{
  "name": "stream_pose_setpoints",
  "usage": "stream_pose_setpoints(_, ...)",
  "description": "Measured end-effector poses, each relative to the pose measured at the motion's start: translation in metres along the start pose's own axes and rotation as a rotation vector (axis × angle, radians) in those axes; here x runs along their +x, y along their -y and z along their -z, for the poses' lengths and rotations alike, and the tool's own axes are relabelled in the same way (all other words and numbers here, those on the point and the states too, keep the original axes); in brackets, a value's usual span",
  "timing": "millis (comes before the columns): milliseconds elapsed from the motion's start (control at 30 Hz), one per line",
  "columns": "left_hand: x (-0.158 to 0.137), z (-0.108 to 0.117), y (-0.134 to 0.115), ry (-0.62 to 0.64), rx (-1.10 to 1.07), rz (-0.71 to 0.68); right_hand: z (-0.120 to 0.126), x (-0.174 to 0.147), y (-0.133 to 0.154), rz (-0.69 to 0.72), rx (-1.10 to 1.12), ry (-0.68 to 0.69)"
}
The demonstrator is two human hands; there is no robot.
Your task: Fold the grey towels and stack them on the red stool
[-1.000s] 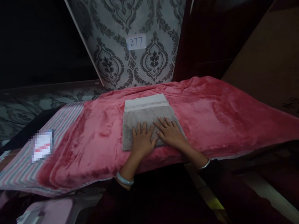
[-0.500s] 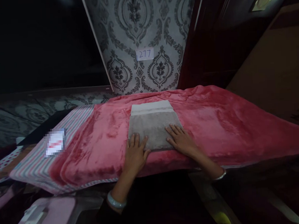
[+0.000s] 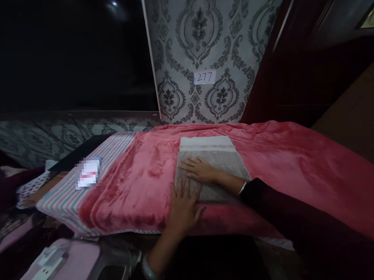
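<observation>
A pink plush blanket (image 3: 268,161) covers most of the counter, running from the left of middle to the far right edge, with its near edge hanging over the front. Behind it rises a grey damask-patterned wall panel (image 3: 207,40), and a small paper label (image 3: 205,77) marked 277 is stuck low on that panel. At the left end of the counter a striped cloth (image 3: 65,195) shows from under the blanket, with a small blurred card (image 3: 88,174) lying on it. At the near left, below the counter, stands a pink plastic piece with a white power strip (image 3: 41,276) resting on top.

On the middle of the blanket lies a folded grey towel (image 3: 220,161), squared up, its paler banded end toward the far side. The right hand (image 3: 199,170), coming out of a dark sleeve (image 3: 289,210), reaches across from the right and lies palm down on the towel's left part, fingers stretched flat and pointing left, gripping nothing. The left hand (image 3: 184,208) rests at the towel's near left corner, fingers spread open and flat, fingertips on the towel and palm over the blanket's near edge, holding nothing. A pale bangle (image 3: 148,273) sits on the left wrist at the bottom of the view.
</observation>
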State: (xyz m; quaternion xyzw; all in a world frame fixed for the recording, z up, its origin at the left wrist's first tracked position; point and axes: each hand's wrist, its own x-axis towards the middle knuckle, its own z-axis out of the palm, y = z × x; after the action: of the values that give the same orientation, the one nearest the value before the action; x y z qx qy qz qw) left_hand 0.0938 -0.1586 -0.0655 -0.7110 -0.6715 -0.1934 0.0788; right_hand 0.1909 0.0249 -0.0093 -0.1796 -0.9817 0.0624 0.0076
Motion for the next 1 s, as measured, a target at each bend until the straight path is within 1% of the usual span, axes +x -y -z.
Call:
stream_pose_setpoints(67,-0.006,-0.009,0.002,-0.025,0.015,-0.006,-0.006,0.016,-0.012,0.047,0.009,0.042)
stream_pose_setpoints(133,-0.011,-0.015,0.003,-0.077,0.039,-0.016,-0.009,0.029,-0.027,0.058,0.003,0.046)
stream_pose_setpoints(233,-0.016,-0.02,0.003,-0.165,0.074,-0.034,-0.009,0.052,-0.048,0.003,-0.031,0.035)
stream_pose_setpoints(300,-0.017,-0.02,0.003,-0.195,0.081,-0.045,-0.006,0.07,-0.06,-0.049,-0.043,0.038)
stream_pose_setpoints(433,-0.019,-0.019,0.005,-0.184,0.099,-0.058,-0.001,0.104,-0.081,-0.15,-0.042,0.059)
stream_pose_setpoints(567,-0.022,-0.024,0.006,-0.179,0.089,-0.036,0.0,0.128,-0.101,-0.19,-0.023,0.061)
stream_pose_setpoints(667,-0.023,-0.032,0.007,-0.204,0.075,-0.014,-0.003,0.14,-0.112,-0.208,-0.006,0.043)
stream_pose_setpoints(800,-0.022,-0.041,0.012,-0.246,0.085,-0.041,-0.007,0.148,-0.119,-0.213,0.004,0.012)
stream_pose_setpoints(900,-0.02,-0.042,0.012,-0.285,0.064,-0.034,-0.004,0.15,-0.118,-0.21,0.024,0.003)
stream_pose_setpoints(1000,-0.017,-0.038,0.01,-0.304,0.051,-0.024,0.004,0.145,-0.109,-0.257,0.08,0.005)
